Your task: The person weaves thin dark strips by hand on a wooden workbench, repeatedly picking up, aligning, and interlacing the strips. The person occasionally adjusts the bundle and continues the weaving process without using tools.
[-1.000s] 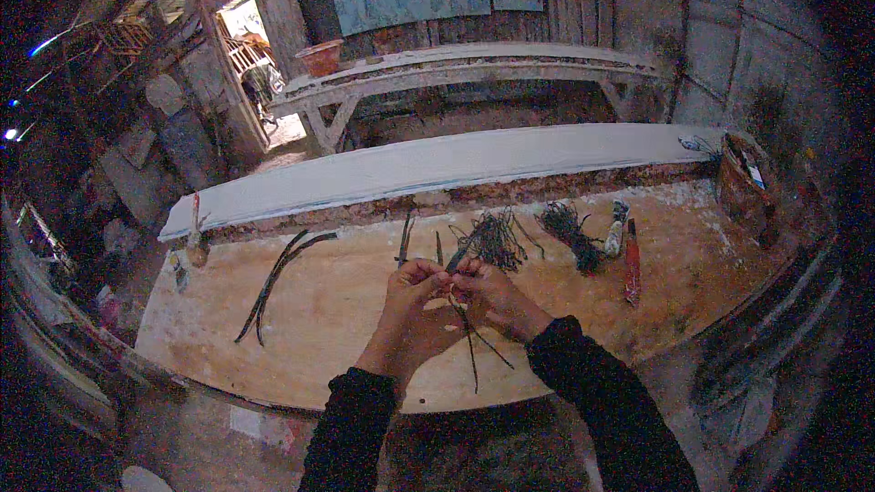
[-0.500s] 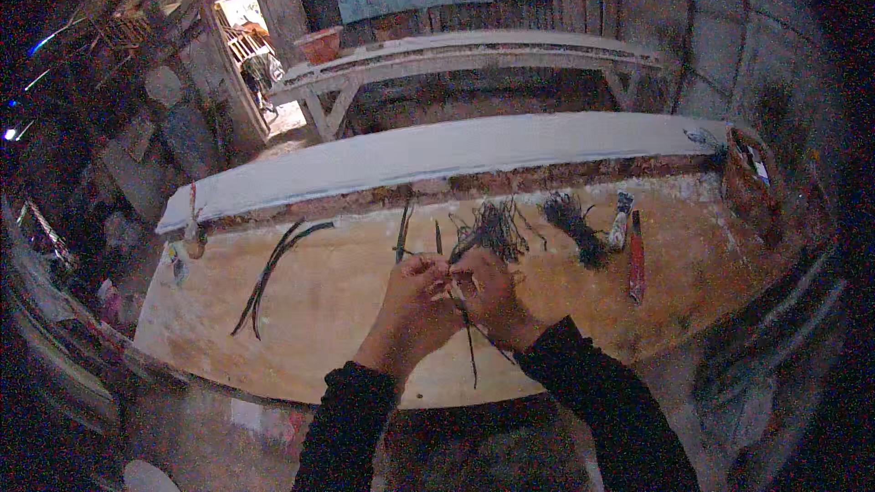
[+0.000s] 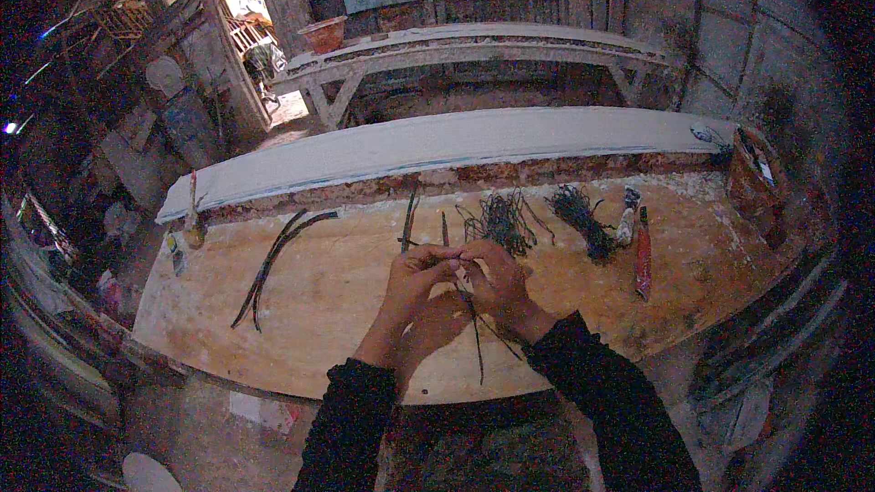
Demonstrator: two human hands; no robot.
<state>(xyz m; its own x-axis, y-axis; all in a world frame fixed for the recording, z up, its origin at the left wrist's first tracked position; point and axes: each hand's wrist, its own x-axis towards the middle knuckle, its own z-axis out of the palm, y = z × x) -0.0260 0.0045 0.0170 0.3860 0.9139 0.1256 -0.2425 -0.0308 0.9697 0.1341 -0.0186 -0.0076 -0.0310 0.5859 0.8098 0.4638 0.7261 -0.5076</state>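
My left hand point(image 3: 421, 284) and my right hand point(image 3: 499, 287) meet over the middle of the wooden board, fingertips pinched together. Between them they hold thin dark cord point(image 3: 477, 337), whose loose ends hang below toward the board's near edge. Just beyond my fingers lie dark strips point(image 3: 409, 219) and a short dark strip point(image 3: 445, 226), partly hidden by the hands. A loose bundle of dark cords point(image 3: 507, 226) rests beyond my right hand, with a tighter dark bundle point(image 3: 583, 223) further right. The cord's crossing point is hidden by my fingertips.
Two long dark strips point(image 3: 271, 266) lie on the board point(image 3: 319, 346) at left. To the right are a small white-and-dark wrapped thing point(image 3: 628, 217), a red-handled tool point(image 3: 643, 260) and a brown container point(image 3: 755, 173). A long whitish ledge point(image 3: 437, 148) runs behind; a bench point(image 3: 474, 55) stands farther back.
My fingers have shifted, with the fingertips now drawn together in a higher pinch on the cord. The view has tilted slightly; the things on the board lie as before.
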